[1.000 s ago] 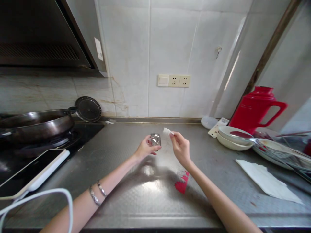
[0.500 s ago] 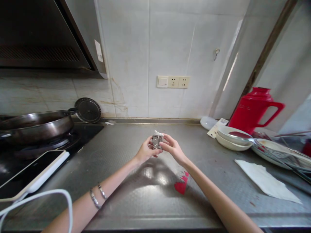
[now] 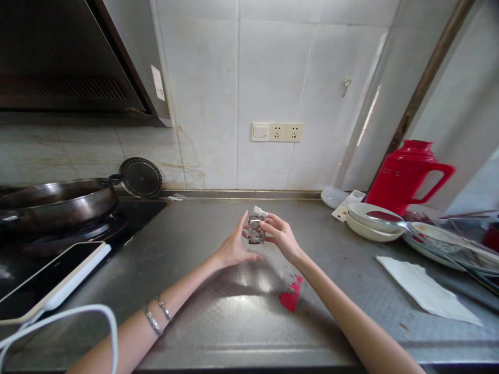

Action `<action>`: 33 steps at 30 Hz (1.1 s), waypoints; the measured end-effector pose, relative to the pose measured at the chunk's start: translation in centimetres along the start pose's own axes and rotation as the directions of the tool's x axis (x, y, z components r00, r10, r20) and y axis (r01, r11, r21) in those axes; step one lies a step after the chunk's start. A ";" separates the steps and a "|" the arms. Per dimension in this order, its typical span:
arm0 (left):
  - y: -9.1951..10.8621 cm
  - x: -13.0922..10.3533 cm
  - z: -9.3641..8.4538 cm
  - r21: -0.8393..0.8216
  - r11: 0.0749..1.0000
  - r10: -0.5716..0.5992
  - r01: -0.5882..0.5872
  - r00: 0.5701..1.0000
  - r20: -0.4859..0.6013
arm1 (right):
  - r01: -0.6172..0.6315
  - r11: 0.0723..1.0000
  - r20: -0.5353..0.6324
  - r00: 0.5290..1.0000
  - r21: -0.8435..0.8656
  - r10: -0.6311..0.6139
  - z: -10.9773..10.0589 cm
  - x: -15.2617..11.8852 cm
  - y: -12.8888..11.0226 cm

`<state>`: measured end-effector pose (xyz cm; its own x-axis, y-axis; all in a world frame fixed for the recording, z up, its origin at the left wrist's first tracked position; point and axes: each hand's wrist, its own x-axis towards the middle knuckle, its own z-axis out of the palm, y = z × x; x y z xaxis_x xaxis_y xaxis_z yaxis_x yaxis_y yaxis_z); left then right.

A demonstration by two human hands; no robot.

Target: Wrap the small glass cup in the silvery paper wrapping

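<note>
Glassy block (image 3: pixel 256 230) between 2 hands | right hand (image 3: pixel 286 240) pinching it | left hand (image 3: pixel 233 249) spread open, contact unclear

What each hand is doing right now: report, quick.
Left hand: open wide beside the small clear block; contact cannot be told.
Right hand: closed on the small clear block, with a white scrap.

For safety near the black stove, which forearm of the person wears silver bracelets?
The left forearm wears two silver metal bracelets; the right forearm is bare.
</note>
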<state>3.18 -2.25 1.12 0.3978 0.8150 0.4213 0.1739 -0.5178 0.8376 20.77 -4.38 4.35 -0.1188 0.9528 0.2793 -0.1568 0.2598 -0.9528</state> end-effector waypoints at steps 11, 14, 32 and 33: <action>-0.5 0.1 0.1 0.021 0.996 0.089 -0.088 0.994 -0.060 | -0.152 0.987 0.009 0.988 0.059 0.152 0.9 -0.4 -0.1; -0.1 0.2 0.0 0.026 0.997 0.079 -0.077 0.996 -0.043 | -0.153 0.987 -0.011 0.988 0.049 0.153 1.1 -0.4 0.0; 0.8 0.0 0.6 -0.251 0.965 -0.082 0.078 0.997 -0.005 | 0.087 0.880 -0.206 0.957 -0.467 -0.204 -1.4 1.0 1.8; 0.8 0.0 0.6 -0.242 0.967 -0.090 0.084 0.996 -0.015 | 0.158 0.815 -0.192 0.931 -0.558 -0.311 -1.4 1.0 1.8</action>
<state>3.86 -2.81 1.58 0.3666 0.8624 0.3491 -0.0162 -0.3692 0.9292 21.79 -2.77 2.75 0.1266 0.8360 0.5339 0.4005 0.4494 -0.7986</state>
